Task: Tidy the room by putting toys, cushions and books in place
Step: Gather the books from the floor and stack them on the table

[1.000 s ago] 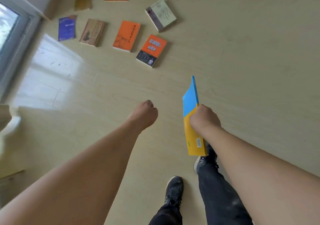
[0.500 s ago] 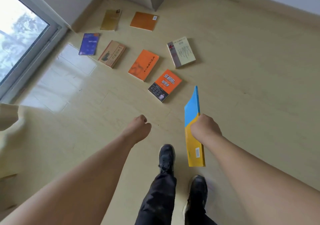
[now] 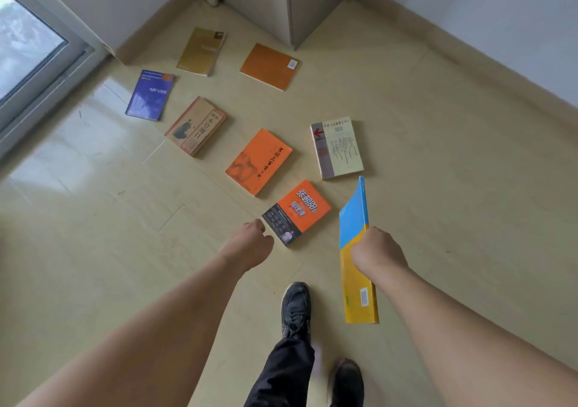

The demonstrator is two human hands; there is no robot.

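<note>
- Seven books lie on the floor (image 3: 438, 187); nearest, the orange-and-black book (image 3: 297, 212), lies just ahead of the left hand (image 3: 253, 244), long axis slanting up-right.
- Left hand: curled, holding nothing, nearer.
- Right hand (image 3: 375, 250) grips the blue-and-yellow book (image 3: 355, 218) on edge.

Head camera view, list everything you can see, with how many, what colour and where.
Books on the floor: seven. Olive and plain orange farthest, near the cabinet; purple by the window; tan; orange with brush script; cream with a grey spine; orange and black nearest.
Held book: one, blue and yellow, in the right grip.
Cabinet: one, grey, far corner.
Window: one, grey frame, upper left.
Shoes: two, black, bottom centre.
Left hand: fingers curled, holding nothing.
Right hand: grips the held book.
</note>
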